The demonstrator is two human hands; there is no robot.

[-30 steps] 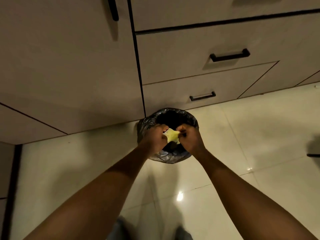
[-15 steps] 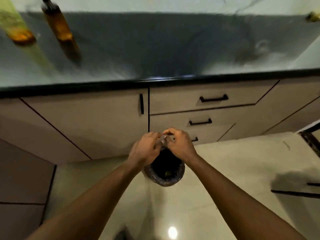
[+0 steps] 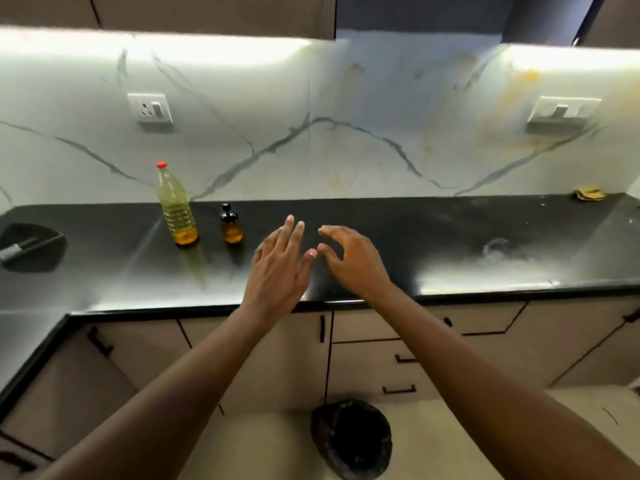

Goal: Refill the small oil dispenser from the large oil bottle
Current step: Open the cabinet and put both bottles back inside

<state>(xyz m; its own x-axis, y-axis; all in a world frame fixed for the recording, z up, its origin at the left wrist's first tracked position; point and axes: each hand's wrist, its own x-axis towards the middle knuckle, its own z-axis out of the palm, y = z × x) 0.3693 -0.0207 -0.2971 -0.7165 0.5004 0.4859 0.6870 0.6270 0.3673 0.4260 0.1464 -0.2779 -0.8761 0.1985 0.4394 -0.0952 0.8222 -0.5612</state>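
While red-capped oil bottle (image 3: 177, 209) stands upright, oil (image 3: 186, 237) sits low.

A second ago both hands pinched a yellow scrap right over the bin (image 3: 351, 441). Now the left hand (image 3: 280, 268) and right hand (image 3: 353, 261) hold nothing (fingers loose, thumb tips nearly meeting) and hover well above the bin, over the front edge of the counter (image 3: 433, 230). The view has lifted too, bringing in the large oil bottle (image 3: 176, 206) and small oil dispenser (image 3: 231, 225), far up and left of the bin.
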